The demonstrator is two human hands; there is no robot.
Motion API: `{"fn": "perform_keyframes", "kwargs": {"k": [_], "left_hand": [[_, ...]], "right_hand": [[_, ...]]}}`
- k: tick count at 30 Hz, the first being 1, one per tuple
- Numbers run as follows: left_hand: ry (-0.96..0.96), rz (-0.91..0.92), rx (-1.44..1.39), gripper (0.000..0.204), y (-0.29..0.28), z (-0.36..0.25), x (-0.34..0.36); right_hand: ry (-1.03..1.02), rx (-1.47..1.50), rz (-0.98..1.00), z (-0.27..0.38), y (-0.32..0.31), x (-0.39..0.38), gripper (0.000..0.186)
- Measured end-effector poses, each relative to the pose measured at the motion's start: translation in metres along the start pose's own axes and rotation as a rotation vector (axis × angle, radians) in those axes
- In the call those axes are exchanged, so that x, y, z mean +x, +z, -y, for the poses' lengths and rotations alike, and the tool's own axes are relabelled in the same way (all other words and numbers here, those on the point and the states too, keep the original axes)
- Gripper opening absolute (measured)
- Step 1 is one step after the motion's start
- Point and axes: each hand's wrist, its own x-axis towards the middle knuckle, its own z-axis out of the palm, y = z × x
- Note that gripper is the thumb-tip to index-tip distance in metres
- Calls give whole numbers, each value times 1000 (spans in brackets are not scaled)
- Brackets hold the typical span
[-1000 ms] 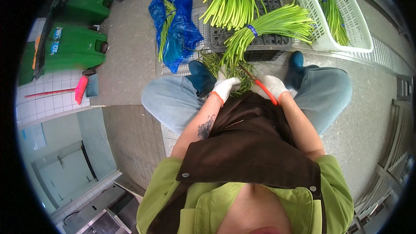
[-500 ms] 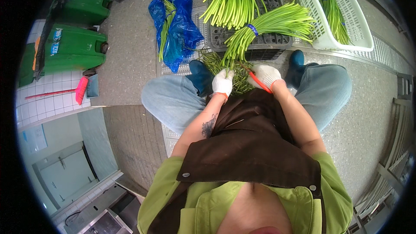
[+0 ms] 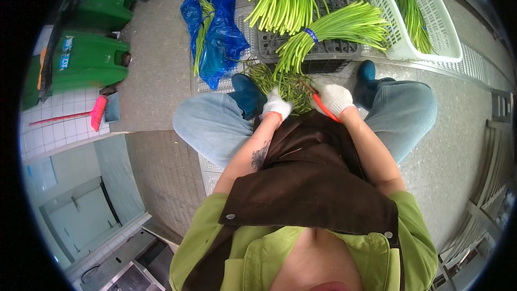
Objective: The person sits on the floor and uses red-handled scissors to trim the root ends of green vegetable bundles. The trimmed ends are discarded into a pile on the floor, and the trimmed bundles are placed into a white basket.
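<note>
My right hand (image 3: 335, 100), in a white glove, grips scissors (image 3: 321, 105) with red-orange handles; their blades point left over a heap of cut stem ends (image 3: 299, 93). Over the near side of that heap is my gloved left hand (image 3: 277, 104), its fingers smeared by motion, so I cannot make out whether they hold anything. Just above the hands, a bunch of green garlic scapes (image 3: 355, 23) with a blue band lies across a black plastic crate (image 3: 336, 51), its left ends drooping over the crate's edge. A second bunch (image 3: 283, 5) lies behind it on the crate.
On the right stands a white perforated basket (image 3: 396, 32) with banded scapes inside. A blue plastic bag (image 3: 229, 40) with some stems lies on the left. Blue boots (image 3: 247, 97) flank the heap. Green bins (image 3: 91, 59) and a pink broom (image 3: 98, 113) are at far left.
My left hand has moved down and away from the bunch's drooping ends, toward my lap. My right hand keeps the scissors in nearly the same place.
</note>
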Motion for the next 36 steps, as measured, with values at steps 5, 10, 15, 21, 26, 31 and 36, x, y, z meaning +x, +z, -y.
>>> {"fn": "perform_keyframes", "kwargs": {"k": [5,10,15,21,26,31,36], "left_hand": [[-15,62,-1480,65,20,-26,17],[-17,390,-1716,34,21,1,36],[-180,489,-1580,26,-10,-18,19],[-176,348,-1380,28,-3,-7,25],[-201,261,-1542,31,-26,-14,-5],[-165,354,-1550,45,-55,2,-68],[-273,303,-1640,46,-63,4,-85]], "right_hand": [[14,22,40,0,-8,-7,33],[2,20,11,-1,-20,-17,28],[2,32,-100,1,-31,-16,26],[-29,138,-328,16,-39,3,32],[-128,51,-446,10,-20,70,43],[-138,-22,-326,14,-21,102,51],[-152,217,-356,22,-36,47,37]]}}
